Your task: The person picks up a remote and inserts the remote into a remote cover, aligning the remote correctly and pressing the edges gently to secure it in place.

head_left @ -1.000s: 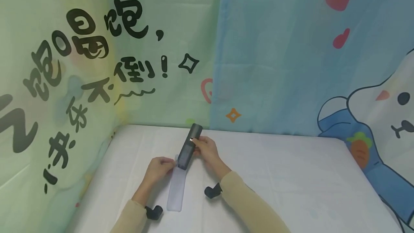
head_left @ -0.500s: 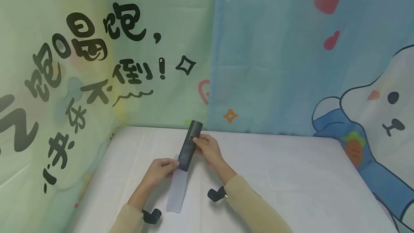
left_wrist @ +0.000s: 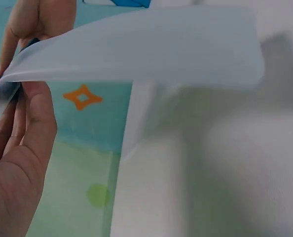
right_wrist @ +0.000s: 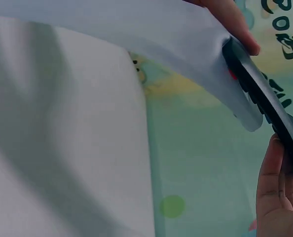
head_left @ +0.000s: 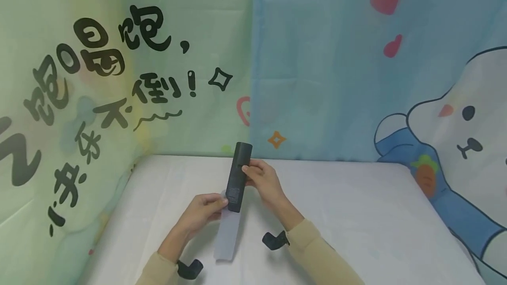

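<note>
A black remote control (head_left: 239, 168) is held tilted over the table, its back toward the head camera. Rubber buttons show along its other face in the right wrist view, where the remote (right_wrist: 266, 91) meets a whitish translucent sleeve (right_wrist: 176, 42). My right hand (head_left: 268, 184) pinches the upper half of the remote between thumb and fingers. At the lower end, my left hand (head_left: 201, 212) pinches remote and sleeve together, thumb on top. The limp, flat sleeve (head_left: 227, 239) hangs from there toward me; its free end (left_wrist: 225, 47) stretches across the left wrist view.
A white-covered table (head_left: 356, 214) lies beneath both hands. Printed curtains (head_left: 325, 74) stand along its back and left side. Black wrist-camera mounts (head_left: 190, 269) jut inward from both sleeves near the table.
The remote has turned more upright. My left hand has shifted slightly right along with the translucent sleeve, thumb now further over the remote's lower end. The head view has panned a little right.
</note>
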The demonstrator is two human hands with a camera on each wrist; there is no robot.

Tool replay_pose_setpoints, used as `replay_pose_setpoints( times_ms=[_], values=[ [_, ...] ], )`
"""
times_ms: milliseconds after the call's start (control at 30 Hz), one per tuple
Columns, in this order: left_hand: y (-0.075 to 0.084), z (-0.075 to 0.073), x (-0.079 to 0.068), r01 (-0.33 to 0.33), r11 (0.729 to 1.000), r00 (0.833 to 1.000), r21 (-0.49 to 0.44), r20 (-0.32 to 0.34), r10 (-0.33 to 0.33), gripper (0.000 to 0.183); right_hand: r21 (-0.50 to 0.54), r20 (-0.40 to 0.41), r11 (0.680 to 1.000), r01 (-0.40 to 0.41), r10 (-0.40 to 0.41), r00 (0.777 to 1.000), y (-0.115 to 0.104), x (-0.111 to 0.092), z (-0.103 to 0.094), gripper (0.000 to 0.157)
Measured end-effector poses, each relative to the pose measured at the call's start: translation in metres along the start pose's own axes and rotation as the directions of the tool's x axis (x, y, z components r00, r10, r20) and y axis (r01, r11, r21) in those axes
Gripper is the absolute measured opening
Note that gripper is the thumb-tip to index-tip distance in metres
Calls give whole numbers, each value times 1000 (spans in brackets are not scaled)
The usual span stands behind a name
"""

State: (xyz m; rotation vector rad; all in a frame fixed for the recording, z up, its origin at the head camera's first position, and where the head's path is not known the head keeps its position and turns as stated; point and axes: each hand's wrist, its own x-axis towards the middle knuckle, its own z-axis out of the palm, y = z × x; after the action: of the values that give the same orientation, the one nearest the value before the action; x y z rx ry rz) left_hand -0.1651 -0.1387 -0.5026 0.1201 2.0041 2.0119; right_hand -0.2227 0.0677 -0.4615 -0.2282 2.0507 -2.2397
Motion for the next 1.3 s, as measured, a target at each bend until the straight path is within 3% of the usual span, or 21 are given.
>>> replay_pose_setpoints(
  times_ms=[267,767,1033,1300],
  values=[
    [7,19,-4,-26,999,998,-23,49,27,30,-87,29,994,73,-71,997,-13,-13,-13,30],
    [10,52,-6,-66,995,996,-72,52,69,21,-145,27,989,39,-35,999,-24,-30,-34,33],
    [15,63,-10,-87,994,996,-64,2,87,27,-166,29,985,56,-52,998,-27,-44,-45,36],
    [15,66,-13,-81,992,995,-93,-59,76,29,-241,62,968,65,-51,997,-22,-73,-54,17]
  ],
)
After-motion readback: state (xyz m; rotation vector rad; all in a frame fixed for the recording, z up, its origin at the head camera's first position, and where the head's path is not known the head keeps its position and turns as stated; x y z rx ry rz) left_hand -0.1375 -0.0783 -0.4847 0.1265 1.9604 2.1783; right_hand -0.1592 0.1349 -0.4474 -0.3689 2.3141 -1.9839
